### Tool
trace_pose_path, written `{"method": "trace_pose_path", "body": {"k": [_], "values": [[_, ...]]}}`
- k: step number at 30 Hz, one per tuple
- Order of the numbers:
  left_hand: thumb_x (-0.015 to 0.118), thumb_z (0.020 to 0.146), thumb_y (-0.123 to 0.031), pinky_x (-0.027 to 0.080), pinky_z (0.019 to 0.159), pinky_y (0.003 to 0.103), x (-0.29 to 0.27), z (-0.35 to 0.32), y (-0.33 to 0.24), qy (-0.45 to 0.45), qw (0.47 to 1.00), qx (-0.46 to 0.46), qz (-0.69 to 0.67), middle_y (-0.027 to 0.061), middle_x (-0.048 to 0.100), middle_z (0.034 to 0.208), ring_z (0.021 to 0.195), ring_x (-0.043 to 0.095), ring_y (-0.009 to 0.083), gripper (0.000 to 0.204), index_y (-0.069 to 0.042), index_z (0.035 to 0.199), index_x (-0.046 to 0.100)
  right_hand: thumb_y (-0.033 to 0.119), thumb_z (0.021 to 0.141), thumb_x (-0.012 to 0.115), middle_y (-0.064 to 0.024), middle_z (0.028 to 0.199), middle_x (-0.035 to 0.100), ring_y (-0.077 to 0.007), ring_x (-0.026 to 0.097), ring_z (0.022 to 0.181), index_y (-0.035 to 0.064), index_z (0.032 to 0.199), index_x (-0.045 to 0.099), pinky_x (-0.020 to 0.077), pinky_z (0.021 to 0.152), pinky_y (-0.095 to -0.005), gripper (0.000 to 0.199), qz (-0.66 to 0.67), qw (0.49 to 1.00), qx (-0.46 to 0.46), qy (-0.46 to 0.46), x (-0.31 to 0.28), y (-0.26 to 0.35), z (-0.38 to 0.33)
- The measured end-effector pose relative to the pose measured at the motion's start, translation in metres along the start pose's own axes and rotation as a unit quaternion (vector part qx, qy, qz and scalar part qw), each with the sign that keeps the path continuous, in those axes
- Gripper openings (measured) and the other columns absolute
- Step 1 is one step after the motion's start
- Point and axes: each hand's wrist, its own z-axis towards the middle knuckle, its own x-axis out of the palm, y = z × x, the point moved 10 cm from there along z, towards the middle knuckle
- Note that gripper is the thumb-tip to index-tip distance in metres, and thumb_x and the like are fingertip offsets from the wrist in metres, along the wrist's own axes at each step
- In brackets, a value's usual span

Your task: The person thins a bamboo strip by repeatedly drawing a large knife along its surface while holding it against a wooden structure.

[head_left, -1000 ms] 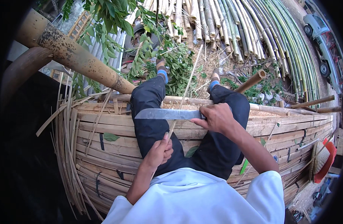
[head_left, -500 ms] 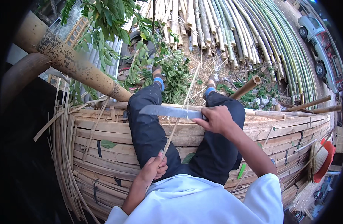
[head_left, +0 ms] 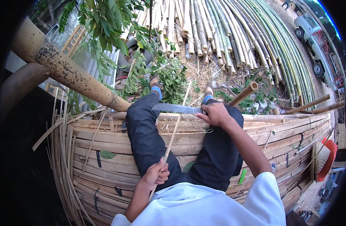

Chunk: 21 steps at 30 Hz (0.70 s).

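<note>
My left hand (head_left: 156, 174) is closed around the lower part of a thin bamboo strip (head_left: 174, 132), just above my lap. The strip slants up and away between my knees, its far end past the blade. In my right hand (head_left: 215, 114) is a large knife (head_left: 176, 109) with a broad grey blade, fingers wrapped round a handle that is mostly hidden. Its blade lies crosswise over the strip, tip pointing left. Below the right hand, a thin curled shaving (head_left: 208, 130) shows against my dark trousers.
I sit on stacked split bamboo slats (head_left: 105, 147), with loose strips (head_left: 63, 165) bunched at the left. A thick bamboo pole (head_left: 79, 77) slants in there. Beyond my feet lie leafy branches (head_left: 174, 77) and long bamboo poles (head_left: 218, 34). A truck (head_left: 316, 49) stands far right.
The bamboo strip's far end has come closer to me, and less of it reaches beyond the blade. The knife's tip has shifted right. Both hands keep their grips.
</note>
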Motion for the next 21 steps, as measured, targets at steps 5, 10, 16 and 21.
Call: {"method": "trace_pose_path", "body": {"k": [5, 10, 16, 21], "values": [[0.028, 0.101, -0.049, 0.012, 0.034, 0.019, -0.015, 0.006, -0.003, -0.027, 0.999, 0.015, -0.024, -0.0073, 0.024, 0.054, 0.041, 0.016, 0.0026, 0.045, -0.016, 0.071, 0.034, 0.057, 0.095, 0.037, -0.0073, 0.06, 0.052, -0.0163, 0.051, 0.05, -0.0029, 0.077, 0.056, 0.0412, 0.047, -0.0321, 0.065, 0.539, 0.725, 0.408, -0.133, 0.018, -0.163, 0.009], [0.028, 0.101, -0.049, 0.012, 0.035, 0.018, -0.011, 0.009, -0.011, 0.0, 0.999, 0.032, -0.038, -0.0072, 0.023, 0.054, 0.042, 0.016, 0.0021, 0.043, -0.015, 0.074, 0.036, 0.055, 0.095, 0.043, 0.0013, 0.055, 0.041, -0.0086, 0.037, 0.042, 0.0008, 0.085, 0.056, 0.0311, 0.04, -0.0258, 0.057, 0.522, 0.795, 0.304, -0.046, 0.003, -0.075, 0.025], [0.029, 0.1, -0.051, 0.012, 0.035, 0.017, -0.001, 0.008, -0.027, 0.006, 0.997, 0.071, -0.022, -0.007, 0.023, 0.054, 0.041, 0.017, 0.0015, 0.041, -0.014, 0.087, 0.04, 0.042, 0.095, 0.054, 0.0064, 0.056, 0.032, -0.0047, 0.03, 0.044, 0.0048, 0.097, 0.054, 0.0247, 0.042, -0.0222, 0.037, 0.673, 0.692, 0.253, -0.065, 0.018, -0.008, 0.005], [0.029, 0.1, -0.05, 0.013, 0.035, 0.017, 0.002, 0.009, -0.029, 0.018, 0.996, 0.082, -0.006, -0.0069, 0.025, 0.056, 0.042, 0.018, 0.001, 0.04, -0.013, 0.089, 0.04, 0.028, 0.09, 0.065, 0.0087, 0.056, 0.035, -0.0017, 0.032, 0.044, 0.0056, 0.099, 0.055, 0.0247, 0.041, -0.0207, 0.026, 0.737, 0.637, 0.209, -0.083, 0.035, 0.015, -0.006]]}}
